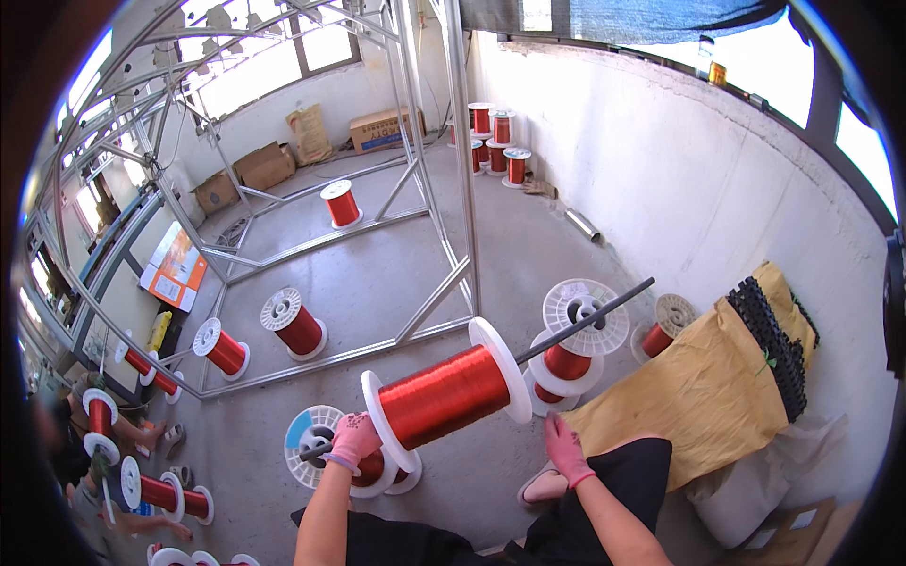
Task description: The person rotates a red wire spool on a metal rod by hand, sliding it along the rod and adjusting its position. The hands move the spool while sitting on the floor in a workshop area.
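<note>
A large spool of red wire (444, 396) with white flanges is threaded on a dark rod (604, 316), tilted up to the right in front of me. My left hand (355, 440), in a pink glove, is closed round the rod close beside the spool's left flange. My right hand (567, 451), also gloved in pink, holds nothing; its fingers are stretched out below the right flange, near a yellow woven sack (651, 415). Beneath my left hand stands a spool with a blue-marked flange (307, 426). Stacked spools (566, 363) stand behind the rod's right part.
An aluminium frame (472, 236) rises ahead, with red wire spools (300, 325) on the floor in and around it. Black mesh-like material (769, 349) pokes from the sack by the right wall. At the left edge, a co-worker's hand (151, 434) is near more spools.
</note>
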